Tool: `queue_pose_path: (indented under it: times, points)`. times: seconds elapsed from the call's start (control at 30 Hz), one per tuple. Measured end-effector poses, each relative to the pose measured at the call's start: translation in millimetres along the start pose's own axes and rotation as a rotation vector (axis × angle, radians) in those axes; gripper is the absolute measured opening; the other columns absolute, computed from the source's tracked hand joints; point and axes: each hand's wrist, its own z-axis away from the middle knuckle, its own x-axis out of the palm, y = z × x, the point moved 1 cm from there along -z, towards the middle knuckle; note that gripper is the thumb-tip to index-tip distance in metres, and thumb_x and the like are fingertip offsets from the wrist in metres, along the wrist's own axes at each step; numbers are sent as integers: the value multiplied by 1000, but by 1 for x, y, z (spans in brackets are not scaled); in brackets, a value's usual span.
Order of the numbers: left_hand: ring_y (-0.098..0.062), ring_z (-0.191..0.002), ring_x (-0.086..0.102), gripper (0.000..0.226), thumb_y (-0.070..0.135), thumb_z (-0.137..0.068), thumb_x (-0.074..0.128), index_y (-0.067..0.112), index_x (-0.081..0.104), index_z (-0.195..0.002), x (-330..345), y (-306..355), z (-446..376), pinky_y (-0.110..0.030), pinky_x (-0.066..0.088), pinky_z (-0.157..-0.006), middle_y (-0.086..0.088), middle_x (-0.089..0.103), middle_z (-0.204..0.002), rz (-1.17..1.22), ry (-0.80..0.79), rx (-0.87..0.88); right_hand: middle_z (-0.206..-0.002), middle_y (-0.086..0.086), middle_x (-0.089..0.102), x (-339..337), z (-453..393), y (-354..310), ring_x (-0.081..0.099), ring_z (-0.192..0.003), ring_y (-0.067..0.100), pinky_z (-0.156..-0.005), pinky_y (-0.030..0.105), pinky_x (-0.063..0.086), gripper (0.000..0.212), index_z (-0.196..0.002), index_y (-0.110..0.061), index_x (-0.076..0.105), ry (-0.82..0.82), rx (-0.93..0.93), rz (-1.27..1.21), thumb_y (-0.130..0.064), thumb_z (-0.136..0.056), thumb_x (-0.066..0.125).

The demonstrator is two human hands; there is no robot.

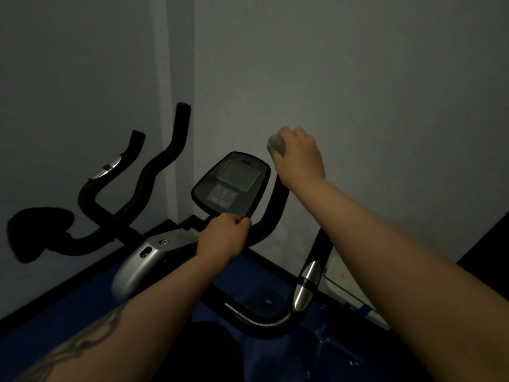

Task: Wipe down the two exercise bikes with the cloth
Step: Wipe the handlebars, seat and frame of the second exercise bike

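Dim grey walls (358,78) and a blue floor mat (82,299) frame an exercise bike (154,255) at lower centre. Right of centre, the right hand (298,158) clenches a grey cloth (276,144) over the tip of the right handlebar (275,205); the left hand (224,237) pinches the lower edge of the console (232,186). Handlebar wiping appears underway; the next stroke likely runs down the grip.

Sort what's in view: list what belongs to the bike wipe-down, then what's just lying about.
Job:
cloth, gripped by the right hand at the handlebar's top
bike console, its lower edge held by the left hand
second bike's handlebars

Lying about:
white item by the wall
blue floor mat
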Motion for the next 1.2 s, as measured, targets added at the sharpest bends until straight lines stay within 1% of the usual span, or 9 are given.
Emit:
queue_pose_path:
  times: [0.17,0.27,0.37,0.47,0.57,0.73,0.9,1.1,1.2]
  points:
    - [-12,-53,40,41,30,-95,44,15,36,-58,-1,-1,0,-28,24,-49,2,42,-54,9,4,16,-109,6,64,1,-9,-8,59,-92,22,-72,27,41,27,-107,-13,61,112,392,-291,-35,-98,47]
    - [-13,-52,40,43,29,-94,45,16,33,-55,-1,-2,1,-29,23,-49,2,41,-53,18,7,14,-114,6,56,8,13,-16,52,-97,23,-65,28,34,18,-109,-12,60,200,196,-64,-15,-95,50]
    - [-14,-52,40,44,30,-94,45,17,33,-54,0,0,-1,-29,24,-50,2,41,-53,22,0,4,-103,8,57,-2,-3,9,54,-93,28,-60,29,31,14,-98,-10,63,-102,-63,57,-16,-90,52]
    - [-14,-52,41,43,31,-94,44,16,34,-55,1,2,0,-28,25,-50,2,42,-54,-11,6,-3,-91,5,64,-1,-3,2,61,-80,25,-66,32,48,19,-88,-18,63,50,153,-292,-33,-94,52]
    - [-14,-52,40,43,29,-94,43,16,33,-55,2,5,1,-28,24,-50,1,43,-55,-42,11,-11,-110,1,60,16,16,-28,57,-89,18,-69,26,39,22,-100,-20,64,338,452,-361,-35,-98,48]
    - [-14,-54,43,41,28,-95,41,14,36,-56,2,7,0,-28,27,-50,-1,46,-58,-69,-12,-17,-91,2,64,-5,-7,9,61,-86,23,-65,31,45,21,-87,-20,65,-52,211,-203,-33,-91,50]
    - [-14,-53,41,42,28,-95,42,15,35,-56,3,7,0,-28,25,-51,-1,45,-57,-48,-3,-29,-117,0,56,17,12,-33,53,-98,20,-71,27,35,23,-98,-17,64,282,501,-393,-34,-98,49]
    - [-15,-55,43,41,28,-94,41,14,37,-56,2,5,-1,-29,27,-51,-1,47,-58,-51,-3,-11,-93,3,69,-5,-8,0,65,-85,22,-77,32,52,21,-78,-23,63,6,555,-776,-38,-91,56]
    - [-15,-54,40,43,27,-93,43,16,33,-53,3,3,-2,-29,24,-51,0,43,-55,-7,-16,-10,-111,2,58,18,8,-24,60,-91,26,-68,31,47,22,-93,-21,63,175,496,-445,-36,-95,47]
